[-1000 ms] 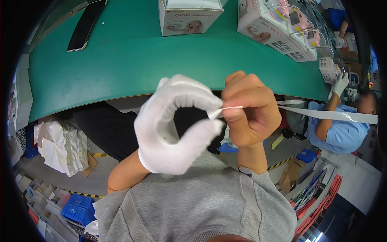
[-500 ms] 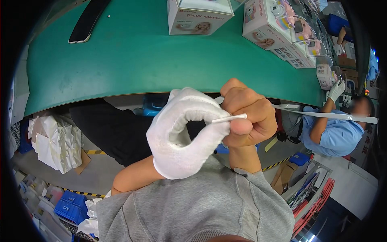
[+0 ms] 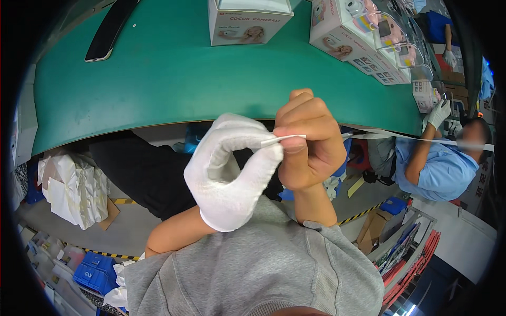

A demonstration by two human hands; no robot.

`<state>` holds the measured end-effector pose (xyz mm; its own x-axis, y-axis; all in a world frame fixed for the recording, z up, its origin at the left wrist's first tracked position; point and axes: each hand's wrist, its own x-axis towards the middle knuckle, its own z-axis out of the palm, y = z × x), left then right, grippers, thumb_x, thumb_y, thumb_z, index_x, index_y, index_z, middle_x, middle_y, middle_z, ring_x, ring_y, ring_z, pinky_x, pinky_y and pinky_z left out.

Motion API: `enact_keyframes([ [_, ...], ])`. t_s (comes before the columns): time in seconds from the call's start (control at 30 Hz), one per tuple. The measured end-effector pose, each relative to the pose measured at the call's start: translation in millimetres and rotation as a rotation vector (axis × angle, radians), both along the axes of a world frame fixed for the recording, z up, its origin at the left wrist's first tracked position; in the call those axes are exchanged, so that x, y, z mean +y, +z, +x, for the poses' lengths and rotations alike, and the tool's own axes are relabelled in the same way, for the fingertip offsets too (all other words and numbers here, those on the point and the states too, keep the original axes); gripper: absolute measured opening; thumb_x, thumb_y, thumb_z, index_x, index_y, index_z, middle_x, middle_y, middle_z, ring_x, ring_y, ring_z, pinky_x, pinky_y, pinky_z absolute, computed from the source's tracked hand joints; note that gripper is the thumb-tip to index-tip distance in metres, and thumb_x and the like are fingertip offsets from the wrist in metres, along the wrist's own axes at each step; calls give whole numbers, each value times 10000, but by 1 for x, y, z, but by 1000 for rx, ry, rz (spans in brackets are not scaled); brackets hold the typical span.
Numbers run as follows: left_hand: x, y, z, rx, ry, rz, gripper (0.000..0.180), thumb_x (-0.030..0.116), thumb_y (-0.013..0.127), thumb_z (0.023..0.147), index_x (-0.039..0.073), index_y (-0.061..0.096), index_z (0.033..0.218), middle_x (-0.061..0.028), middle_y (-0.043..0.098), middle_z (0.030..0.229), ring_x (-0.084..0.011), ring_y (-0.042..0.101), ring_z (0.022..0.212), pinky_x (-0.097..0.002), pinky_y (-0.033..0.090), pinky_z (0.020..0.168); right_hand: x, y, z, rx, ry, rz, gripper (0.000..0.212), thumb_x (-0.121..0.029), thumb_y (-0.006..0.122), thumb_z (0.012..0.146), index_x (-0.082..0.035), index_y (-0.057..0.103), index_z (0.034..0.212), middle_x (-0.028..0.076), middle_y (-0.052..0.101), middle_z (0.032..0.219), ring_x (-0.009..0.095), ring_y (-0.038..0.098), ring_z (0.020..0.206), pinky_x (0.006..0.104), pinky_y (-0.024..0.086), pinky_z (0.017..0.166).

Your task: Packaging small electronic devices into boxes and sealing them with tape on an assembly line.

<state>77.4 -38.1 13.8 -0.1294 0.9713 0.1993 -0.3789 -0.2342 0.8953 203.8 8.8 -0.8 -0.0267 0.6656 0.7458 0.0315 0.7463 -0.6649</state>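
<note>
Two hands meet at mid-frame: the gloved left hand (image 3: 226, 197) and the bare right hand (image 3: 313, 142), the fingers of both pinching one thin white strip (image 3: 284, 139). One phone (image 3: 110, 31) lies at upper left on the green tabletop (image 3: 147, 89), its far end cut off. At top centre stands one white box (image 3: 247, 23), also cut off, reddish lettering and a photo printed on its front; the white boxes (image 3: 337, 34) at upper right overlap, their number hard to make out

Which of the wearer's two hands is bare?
The right hand, with bare skin pinching the thin white piece; the left hand is gloved in white.
</note>
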Motion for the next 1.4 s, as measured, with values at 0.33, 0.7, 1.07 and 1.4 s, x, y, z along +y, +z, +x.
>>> enact_keyframes([
  [0.33, 2, -8, 13, -43, 49, -29, 130, -83, 729, 856, -5, 653, 928, -96, 665, 931, -167, 611, 855, -287, 480, 795, 0, -3, 13, -132, -61, 47, 159, -128, 771, 888, -54, 632, 861, 53, 669, 738, 159, 596, 635, 331, 389, 720],
  [0.7, 106, -16, -40, 817, 378, 688, 818, 186, 933, 639, 10, 513, 1318, -139, 564, 1208, -281, 589, 1071, -384, 500, 908, 54, 9, 46, -294, -272, -49, 96, -64, 749, 899, -14, 669, 912, 62, 660, 742, 131, 569, 602, 294, 448, 538],
  [1.07, 235, 3, -40, 643, 59, 1202, 1067, 249, 932, 566, 83, 396, 1474, -195, 475, 1471, -396, 429, 1397, -502, 342, 1158, 127, 44, 52, -926, -104, 131, 101, -74, 749, 886, -21, 680, 936, 80, 635, 717, 171, 604, 584, 282, 460, 542],
  [1.4, 248, -5, -29, 519, 138, 1222, 965, 161, 920, 566, 69, 454, 1406, -218, 521, 1397, -443, 511, 1284, -501, 425, 1083, 135, 42, 42, -963, -264, 256, 167, -152, 805, 841, -59, 671, 806, 29, 601, 616, 198, 556, 589, 313, 448, 574],
])
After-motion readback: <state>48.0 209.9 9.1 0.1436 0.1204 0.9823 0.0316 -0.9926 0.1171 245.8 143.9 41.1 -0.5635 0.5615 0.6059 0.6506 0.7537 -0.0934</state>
